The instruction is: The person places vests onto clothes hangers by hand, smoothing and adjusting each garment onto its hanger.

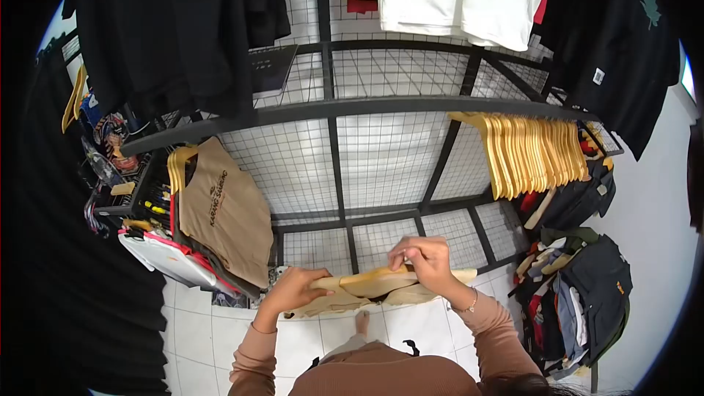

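Observation:
A beige shirt [319, 305] hangs in front of my body, with a light wooden hanger [370, 279] lying along its neck opening. My left hand [293, 290] is closed on the shirt's shoulder at the hanger's left end, thumb on the near side. At the right half of the hanger is my right hand [427, 262], its fingers curled in a pinch at the hanger's top edge. The exact contact under those fingertips is partly hidden. The hanger's hook cannot be made out. Most of the shirt drops out of sight below my hands.
A black metal rack [330, 110] with wire grid stands ahead. At left hangs a brown printed shirt [224, 213] among other garments; at right is a row of wooden hangers [532, 154]. White shirts [455, 0] hang above. A dark backpack [598, 293] stands at right on the tiled floor [194, 337].

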The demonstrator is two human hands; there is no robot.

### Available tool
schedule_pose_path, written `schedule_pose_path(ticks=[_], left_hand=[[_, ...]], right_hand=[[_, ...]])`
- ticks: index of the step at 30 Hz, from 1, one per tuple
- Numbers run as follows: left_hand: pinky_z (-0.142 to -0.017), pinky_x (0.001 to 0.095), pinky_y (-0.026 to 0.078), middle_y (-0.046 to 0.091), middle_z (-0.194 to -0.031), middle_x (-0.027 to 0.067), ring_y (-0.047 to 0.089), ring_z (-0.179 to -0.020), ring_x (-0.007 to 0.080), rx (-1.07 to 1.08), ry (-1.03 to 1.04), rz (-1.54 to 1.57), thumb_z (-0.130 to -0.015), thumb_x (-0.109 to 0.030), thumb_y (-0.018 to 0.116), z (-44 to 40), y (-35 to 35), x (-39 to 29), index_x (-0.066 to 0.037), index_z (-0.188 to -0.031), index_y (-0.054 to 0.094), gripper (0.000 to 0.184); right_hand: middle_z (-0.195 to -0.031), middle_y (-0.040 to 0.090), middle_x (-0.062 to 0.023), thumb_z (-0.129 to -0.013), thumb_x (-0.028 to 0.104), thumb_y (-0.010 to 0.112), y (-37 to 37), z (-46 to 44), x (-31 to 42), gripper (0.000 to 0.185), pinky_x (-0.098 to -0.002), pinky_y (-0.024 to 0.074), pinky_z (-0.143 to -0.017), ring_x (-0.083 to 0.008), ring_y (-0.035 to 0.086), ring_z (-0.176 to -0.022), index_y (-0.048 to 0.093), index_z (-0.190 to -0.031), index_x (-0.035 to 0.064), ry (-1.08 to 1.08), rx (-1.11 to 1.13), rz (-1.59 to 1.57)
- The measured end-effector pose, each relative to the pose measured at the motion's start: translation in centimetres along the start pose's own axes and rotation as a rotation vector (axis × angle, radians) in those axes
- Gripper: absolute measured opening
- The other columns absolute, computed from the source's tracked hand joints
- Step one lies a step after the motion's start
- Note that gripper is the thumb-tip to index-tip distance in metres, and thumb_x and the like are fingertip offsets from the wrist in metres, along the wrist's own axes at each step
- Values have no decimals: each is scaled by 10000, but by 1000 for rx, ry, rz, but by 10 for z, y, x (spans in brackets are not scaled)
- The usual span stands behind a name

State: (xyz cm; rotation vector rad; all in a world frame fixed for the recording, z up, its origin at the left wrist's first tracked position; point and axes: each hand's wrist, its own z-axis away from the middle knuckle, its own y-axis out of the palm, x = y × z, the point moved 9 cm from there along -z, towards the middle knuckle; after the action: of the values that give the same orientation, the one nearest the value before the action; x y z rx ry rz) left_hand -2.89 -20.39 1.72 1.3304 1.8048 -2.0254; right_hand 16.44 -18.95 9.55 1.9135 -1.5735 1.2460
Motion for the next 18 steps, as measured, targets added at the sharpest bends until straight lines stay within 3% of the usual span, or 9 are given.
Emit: schedule_pose_path(ticks=[1,6,10,13,14,16,18], left_hand=[[-514,331,427,569,-632,140,569,-569,310,2,-49,-1,-708,-204,735,7,1,6,-61,-865,626,238],[-515,334,425,575,-645,145,567,-588,328,-81,-100,2,-703,-211,738,42,-16,18,-61,-866,629,247],[-516,329,428,579,-655,149,566,-594,336,-100,-147,31,-699,-226,739,59,-31,41,-63,-871,630,261],[-528,333,433,587,-674,147,570,-609,337,-72,-130,8,-704,-252,733,63,-44,66,-67,-887,627,281],[-534,335,436,592,-683,146,572,-617,337,-61,-114,-10,-706,-264,731,61,-50,76,-69,-895,626,291],[-542,339,438,596,-695,145,575,-624,333,-39,-51,19,-713,-281,723,53,-64,96,-73,-907,624,302],[-558,348,442,604,-720,143,582,-638,325,10,51,91,-727,-316,707,45,-74,116,-79,-931,618,325]], right_hand=[[-635,628,-104,-944,272,467,2,1,-1,410,-266,506,-595,-174,621,-589,615,-777,-72,12,-75,-12],[-626,620,-115,-947,256,467,35,-10,1,415,-258,495,-565,-167,607,-566,595,-718,-66,50,-141,-39],[-585,608,-83,-919,110,487,59,-26,-6,301,-241,469,-520,-125,597,-533,621,-716,-68,35,-209,-25],[-776,647,-109,-900,239,547,86,-42,-36,313,-238,477,-554,-118,619,-670,625,-917,-64,123,60,-141],[-776,647,-109,-900,239,547,88,-49,-36,313,-238,477,-554,-118,619,-670,625,-917,-64,116,61,-136],[-1077,597,-139,-824,386,634,124,-65,-29,578,-238,479,-589,-128,600,-830,508,-1185,-47,128,427,-361],[-1211,499,-128,-754,459,687,140,-32,-80,826,-237,477,-636,-132,548,-878,349,-1328,-28,-106,884,37]])
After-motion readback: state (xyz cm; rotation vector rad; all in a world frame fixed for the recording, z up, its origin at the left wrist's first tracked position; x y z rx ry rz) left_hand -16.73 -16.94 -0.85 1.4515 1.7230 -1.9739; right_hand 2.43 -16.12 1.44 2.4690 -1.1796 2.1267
